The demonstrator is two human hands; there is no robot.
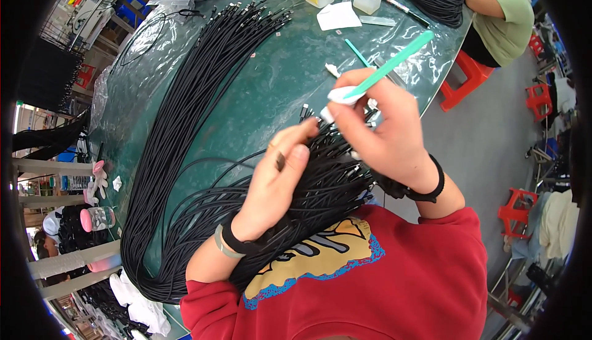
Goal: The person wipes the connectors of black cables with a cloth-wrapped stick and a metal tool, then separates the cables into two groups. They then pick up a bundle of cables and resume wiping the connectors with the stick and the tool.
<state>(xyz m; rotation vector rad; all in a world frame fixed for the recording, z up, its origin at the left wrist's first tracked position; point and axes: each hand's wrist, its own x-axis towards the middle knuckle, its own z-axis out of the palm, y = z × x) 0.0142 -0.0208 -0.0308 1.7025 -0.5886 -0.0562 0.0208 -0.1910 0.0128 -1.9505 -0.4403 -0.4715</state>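
right hand [390,127] pinches white rag [343,96] and green stick [398,61] | left hand [270,183] by cords [324,189], can't tell its grip | best keep cords still, white rag snug

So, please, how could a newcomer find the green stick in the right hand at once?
Start at the large green table and follow the black cables round to the right hand. The green stick slants up and rightward from it. Unlike the thinner teal stick lying beyond, it is held.

A red sweatshirt [425,266] is worn; so are black wristbands [233,237].
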